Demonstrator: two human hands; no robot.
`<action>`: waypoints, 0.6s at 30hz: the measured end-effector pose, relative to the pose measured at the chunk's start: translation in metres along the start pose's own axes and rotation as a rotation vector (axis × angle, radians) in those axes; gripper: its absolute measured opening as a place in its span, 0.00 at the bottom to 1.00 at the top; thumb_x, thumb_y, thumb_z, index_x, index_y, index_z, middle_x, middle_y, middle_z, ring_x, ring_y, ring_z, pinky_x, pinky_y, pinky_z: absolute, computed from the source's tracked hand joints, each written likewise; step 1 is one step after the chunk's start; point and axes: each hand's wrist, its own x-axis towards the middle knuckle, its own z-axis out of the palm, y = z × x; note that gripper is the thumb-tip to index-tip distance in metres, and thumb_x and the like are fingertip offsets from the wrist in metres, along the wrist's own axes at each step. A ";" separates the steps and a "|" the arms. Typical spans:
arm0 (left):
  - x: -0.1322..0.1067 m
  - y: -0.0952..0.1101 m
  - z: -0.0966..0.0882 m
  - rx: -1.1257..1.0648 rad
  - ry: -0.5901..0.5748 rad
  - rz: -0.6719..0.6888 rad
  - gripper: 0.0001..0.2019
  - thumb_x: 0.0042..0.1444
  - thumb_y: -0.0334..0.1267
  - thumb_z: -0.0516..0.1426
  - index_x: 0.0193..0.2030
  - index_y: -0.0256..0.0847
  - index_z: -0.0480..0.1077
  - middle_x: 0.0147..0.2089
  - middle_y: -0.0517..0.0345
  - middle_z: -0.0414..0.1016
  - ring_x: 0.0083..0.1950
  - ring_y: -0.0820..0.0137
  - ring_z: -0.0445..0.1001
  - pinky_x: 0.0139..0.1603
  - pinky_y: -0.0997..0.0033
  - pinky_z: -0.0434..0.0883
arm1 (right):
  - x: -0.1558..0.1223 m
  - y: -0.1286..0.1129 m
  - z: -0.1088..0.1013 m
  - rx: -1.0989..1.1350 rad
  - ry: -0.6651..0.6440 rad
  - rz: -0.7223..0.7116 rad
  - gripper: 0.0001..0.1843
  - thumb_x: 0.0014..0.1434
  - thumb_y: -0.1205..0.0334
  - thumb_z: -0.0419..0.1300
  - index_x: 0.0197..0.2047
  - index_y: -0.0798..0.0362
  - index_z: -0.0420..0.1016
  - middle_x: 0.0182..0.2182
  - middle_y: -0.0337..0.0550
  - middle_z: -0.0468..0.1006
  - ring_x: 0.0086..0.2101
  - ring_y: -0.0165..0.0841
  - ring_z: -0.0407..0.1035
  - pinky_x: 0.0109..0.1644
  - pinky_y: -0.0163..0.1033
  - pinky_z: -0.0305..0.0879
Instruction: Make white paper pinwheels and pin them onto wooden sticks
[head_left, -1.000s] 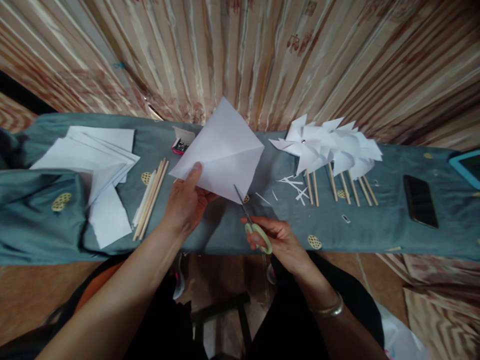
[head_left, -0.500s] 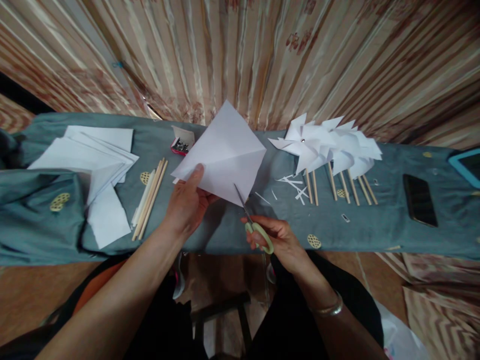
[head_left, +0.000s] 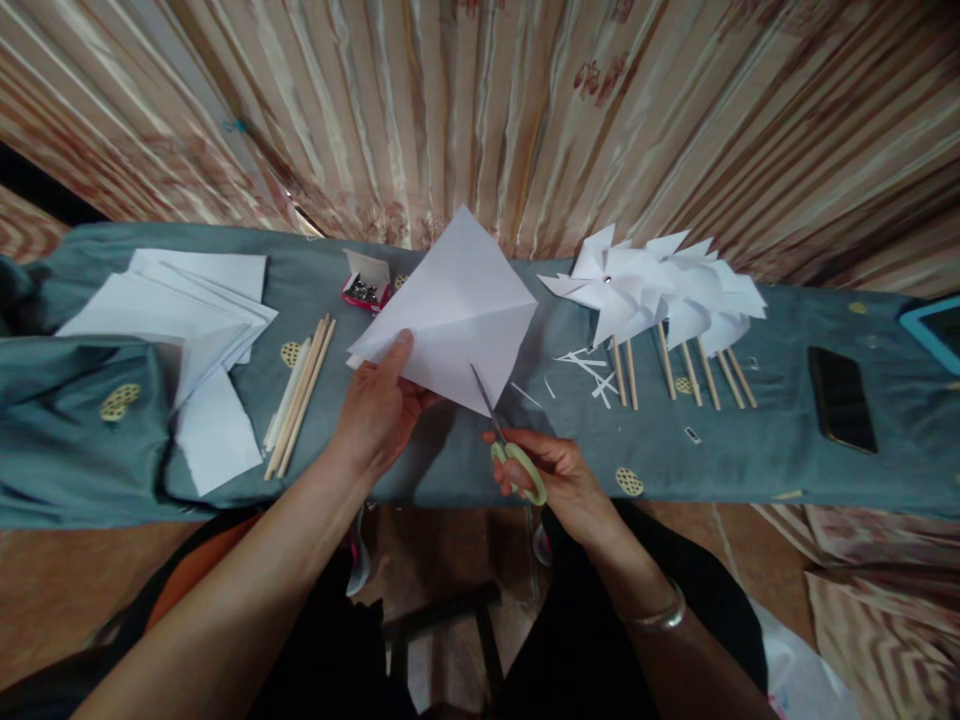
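Observation:
My left hand (head_left: 381, 412) grips a creased white sheet of paper (head_left: 457, 310) by its lower left side, thumb on top and fingers underneath. The sheet is held up over the cloth with one corner pointing away from me. In my right hand (head_left: 551, 470) are green-handled scissors (head_left: 517, 468), my fingers through the loops. Their blades meet the sheet's near corner, one blade lying over the paper. To the right lie several finished paper pinwheels (head_left: 637, 285) on wooden sticks, overlapping in a row. Thin white paper strips (head_left: 589, 370) are scattered just before them.
Loose white paper (head_left: 217, 430) lies at the left, next to several wooden sticks (head_left: 304, 400). A small open box of metal pins (head_left: 365, 290) stands behind the sheet. On the right are a dark phone (head_left: 841, 400) and a blue-edged device (head_left: 934, 335). A curtain (head_left: 480, 120) hangs behind the cloth-covered table (head_left: 435, 470).
The paper and my left hand have shifted very slightly to the right. The scissors remain at the near corner, almost unmoved.

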 end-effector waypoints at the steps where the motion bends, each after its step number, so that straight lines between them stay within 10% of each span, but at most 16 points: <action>1: 0.000 0.000 0.000 -0.006 -0.001 -0.003 0.05 0.63 0.33 0.53 0.43 0.39 0.70 0.33 0.58 0.78 0.30 0.73 0.76 0.38 0.72 0.78 | 0.000 0.000 0.000 0.000 0.000 -0.005 0.20 0.47 0.53 0.73 0.43 0.49 0.82 0.25 0.36 0.76 0.22 0.24 0.66 0.24 0.30 0.62; 18: 0.000 0.001 0.001 0.021 -0.001 0.001 0.05 0.63 0.33 0.53 0.43 0.40 0.69 0.36 0.60 0.77 0.34 0.73 0.77 0.42 0.69 0.77 | 0.001 0.002 0.001 0.001 0.005 -0.029 0.19 0.47 0.53 0.72 0.42 0.49 0.82 0.23 0.35 0.75 0.22 0.24 0.66 0.25 0.32 0.63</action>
